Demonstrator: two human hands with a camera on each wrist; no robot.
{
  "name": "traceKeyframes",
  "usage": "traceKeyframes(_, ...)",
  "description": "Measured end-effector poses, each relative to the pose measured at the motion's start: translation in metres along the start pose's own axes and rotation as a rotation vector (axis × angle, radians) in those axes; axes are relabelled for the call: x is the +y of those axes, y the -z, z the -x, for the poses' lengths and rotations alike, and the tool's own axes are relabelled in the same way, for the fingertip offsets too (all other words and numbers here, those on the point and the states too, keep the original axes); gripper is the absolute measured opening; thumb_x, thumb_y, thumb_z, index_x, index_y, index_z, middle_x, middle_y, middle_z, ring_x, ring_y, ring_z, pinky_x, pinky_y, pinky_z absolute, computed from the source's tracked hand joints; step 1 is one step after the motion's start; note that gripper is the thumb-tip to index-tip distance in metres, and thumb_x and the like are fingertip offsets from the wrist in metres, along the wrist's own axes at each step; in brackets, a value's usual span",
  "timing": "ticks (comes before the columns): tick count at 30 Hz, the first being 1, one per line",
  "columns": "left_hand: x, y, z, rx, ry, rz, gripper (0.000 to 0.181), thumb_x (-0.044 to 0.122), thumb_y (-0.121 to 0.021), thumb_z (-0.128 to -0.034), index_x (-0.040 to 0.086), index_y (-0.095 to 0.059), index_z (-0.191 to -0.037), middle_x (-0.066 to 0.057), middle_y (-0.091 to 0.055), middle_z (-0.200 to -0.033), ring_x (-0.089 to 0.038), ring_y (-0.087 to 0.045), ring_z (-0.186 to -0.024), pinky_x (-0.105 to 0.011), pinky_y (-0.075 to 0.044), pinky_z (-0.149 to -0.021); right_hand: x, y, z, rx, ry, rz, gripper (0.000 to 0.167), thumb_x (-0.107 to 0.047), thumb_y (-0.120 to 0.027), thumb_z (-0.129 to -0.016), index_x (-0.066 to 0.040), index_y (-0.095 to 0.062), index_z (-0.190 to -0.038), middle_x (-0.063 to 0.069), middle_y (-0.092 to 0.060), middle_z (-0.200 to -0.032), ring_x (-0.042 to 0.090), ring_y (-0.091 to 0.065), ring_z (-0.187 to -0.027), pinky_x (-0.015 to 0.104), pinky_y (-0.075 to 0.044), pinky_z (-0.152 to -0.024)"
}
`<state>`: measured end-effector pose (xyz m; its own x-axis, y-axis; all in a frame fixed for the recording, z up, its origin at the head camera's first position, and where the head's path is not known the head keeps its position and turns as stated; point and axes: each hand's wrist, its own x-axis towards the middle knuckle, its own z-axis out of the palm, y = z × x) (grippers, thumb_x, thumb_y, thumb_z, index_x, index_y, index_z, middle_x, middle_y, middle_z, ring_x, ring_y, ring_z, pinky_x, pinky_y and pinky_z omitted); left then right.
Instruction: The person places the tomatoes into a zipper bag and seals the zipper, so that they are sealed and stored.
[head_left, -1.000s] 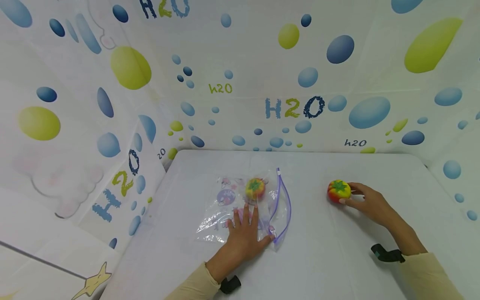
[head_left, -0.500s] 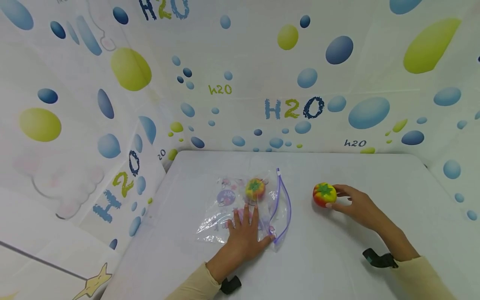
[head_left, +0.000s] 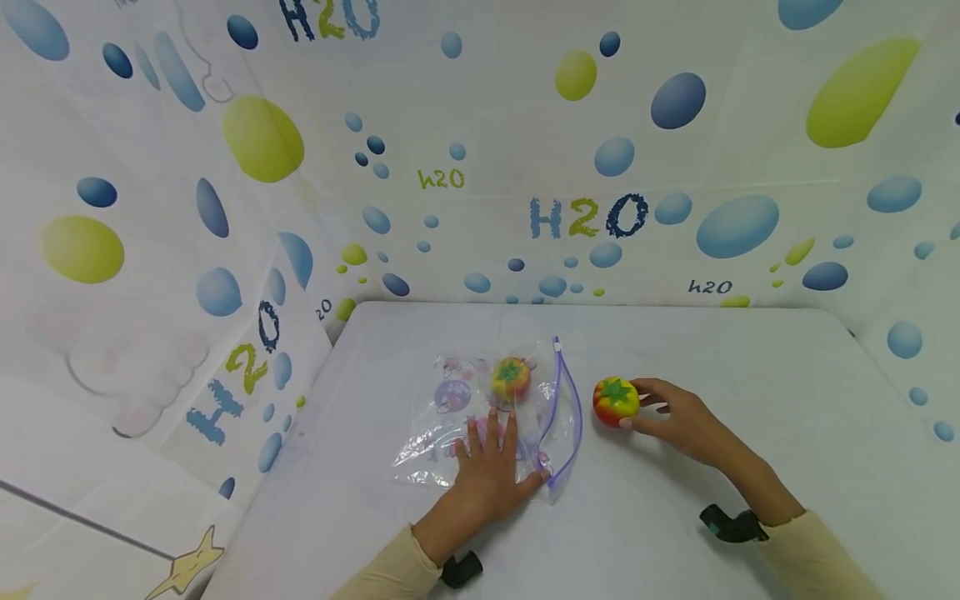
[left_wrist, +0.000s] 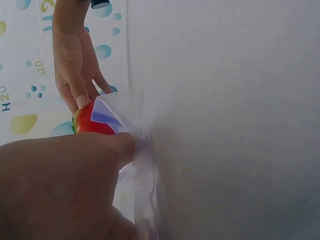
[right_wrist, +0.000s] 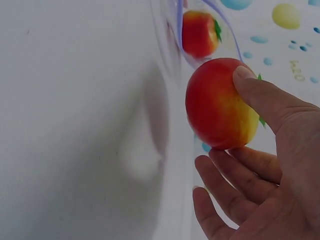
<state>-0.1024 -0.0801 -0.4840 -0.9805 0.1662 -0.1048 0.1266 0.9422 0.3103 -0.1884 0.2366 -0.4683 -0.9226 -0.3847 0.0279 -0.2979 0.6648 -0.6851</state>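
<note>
A clear zip bag with a purple zip edge and printed pictures lies flat on the white table, its mouth gaping to the right. Inside it sits a red-and-yellow toy tomato with a green leafy top. My left hand rests on the bag with fingers spread, the thumb at the bag's mouth. Just right of that mouth, my right hand pinches a second toy tomato between thumb and fingers. In the right wrist view this tomato is off the table, with the bagged one beyond it.
The white table extends to the right of the bag and in front of it. A patterned sheet with blue and green spots hangs behind and at the sides. Dark wrist cameras sit at both cuffs.
My right hand has carried its toy tomato leftward and slightly nearer to me, up to the bag's mouth. The left hand and the bag have stayed in place.
</note>
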Motion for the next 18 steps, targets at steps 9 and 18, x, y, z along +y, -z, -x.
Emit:
traceKeyframes(9, -0.001, -0.002, -0.002, -0.011, 0.01, 0.003, 0.1, 0.069, -0.061, -0.0953, 0.005, -0.03, -0.166, -0.028, -0.022, -0.171, -0.062, -0.019, -0.153, -0.078, -0.024, -0.116, -0.014, -0.016, -0.006, -0.021, 0.032, -0.039, 0.068, -0.044, -0.079, -0.094, -0.006, -0.058, -0.147, 0.016, -0.063, -0.143, 0.033, -0.065, -0.121, 0.054, -0.057, -0.098)
traceKeyframes(18, 0.0, -0.002, -0.002, -0.025, 0.025, -0.024, 0.101, 0.07, -0.061, -0.0947, 0.007, -0.029, -0.166, -0.026, -0.023, -0.172, -0.061, -0.02, -0.154, -0.077, -0.024, -0.117, -0.028, -0.032, -0.01, -0.045, 0.06, -0.053, 0.069, -0.045, -0.08, -0.093, -0.008, -0.058, -0.147, 0.013, -0.065, -0.142, 0.03, -0.066, -0.119, 0.052, -0.058, -0.097)
